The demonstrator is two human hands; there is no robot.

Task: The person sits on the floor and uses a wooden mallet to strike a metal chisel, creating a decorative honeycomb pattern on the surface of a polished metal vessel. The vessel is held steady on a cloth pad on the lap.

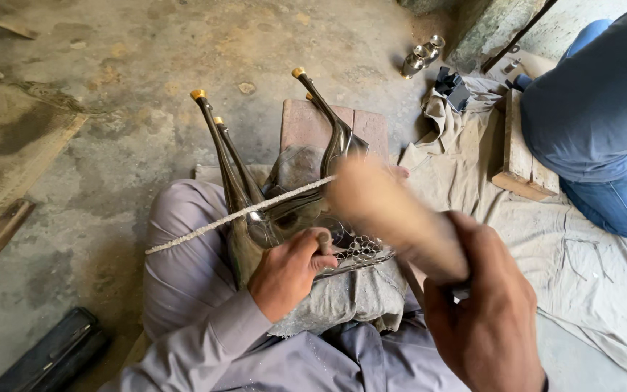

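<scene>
My left hand (289, 270) grips a small punch or chisel (323, 239) held against a metal piece with a pattern of cut-out holes (361, 250). That piece is part of an upturned metal stand with dark curved legs (230, 163) tipped in brass, resting on a cloth-covered lap. My right hand (484, 312) is closed on a wooden mallet (393, 214), blurred with motion, above the punch. A long rough file or rod (234, 216) lies across the legs.
Another person in blue (596, 109) kneels at the right on a pale cloth (582, 268). Wooden blocks (520, 156), shiny metal cups (422, 56) and a reddish slab (310, 123) lie on the concrete floor. A dark case (52, 356) sits lower left.
</scene>
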